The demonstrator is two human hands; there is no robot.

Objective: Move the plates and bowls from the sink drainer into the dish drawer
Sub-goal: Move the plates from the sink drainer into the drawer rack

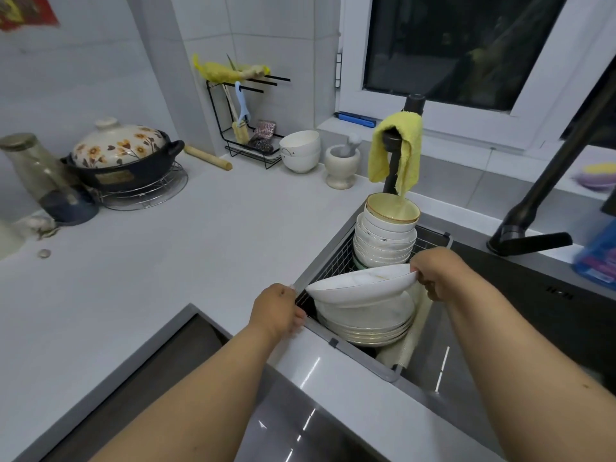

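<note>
Bowl stack [386,235] and faucet [530,201] crowd the drainer [333,261] (counter [186,248] leftward lies bare).

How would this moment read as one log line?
stage: lifting top plate | right hand: pinches rim | left hand: at drainer edge | bowls: stacked

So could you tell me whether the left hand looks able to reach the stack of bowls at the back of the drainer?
Probably yes: the left hand rests at the drainer's near edge, with nothing between it and the bowls.
</note>
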